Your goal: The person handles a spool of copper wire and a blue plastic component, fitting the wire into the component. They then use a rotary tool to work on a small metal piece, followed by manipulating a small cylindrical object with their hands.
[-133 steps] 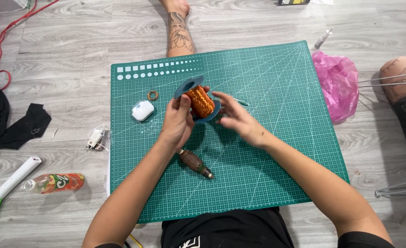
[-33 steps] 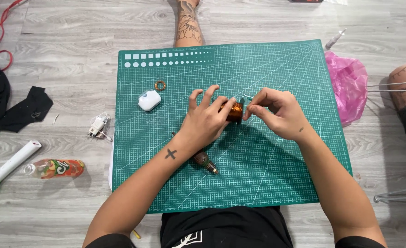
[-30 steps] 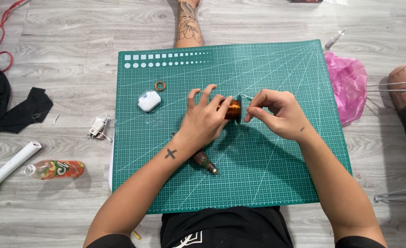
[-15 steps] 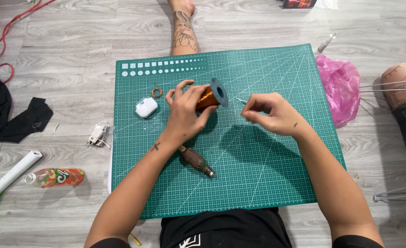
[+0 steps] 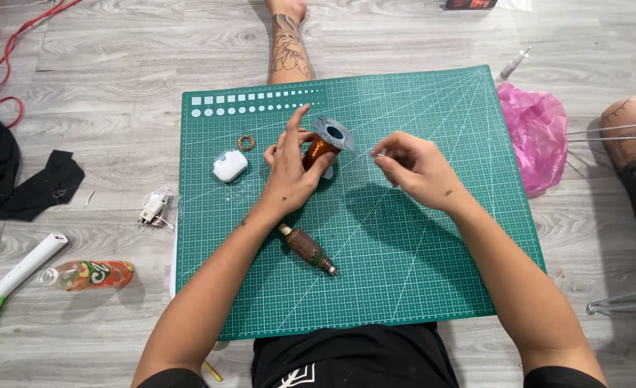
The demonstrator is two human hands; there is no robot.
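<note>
Left hand [image 5: 289, 172] clasps the copper wire spool [image 5: 324, 145] over the green cutting mat [image 5: 418, 251]; right hand [image 5: 411, 167], just beside it, pinches its fingertips shut, seemingly on fine wire.

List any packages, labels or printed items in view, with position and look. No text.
Clear plastic bottle: lying on the grey floor, left of the mat; red, orange and green label.
Crumpled pink plastic bag: floor, off the mat's right edge.
Green cutting mat: centre; white grid lines, white squares and dots along its top-left edge.
</note>
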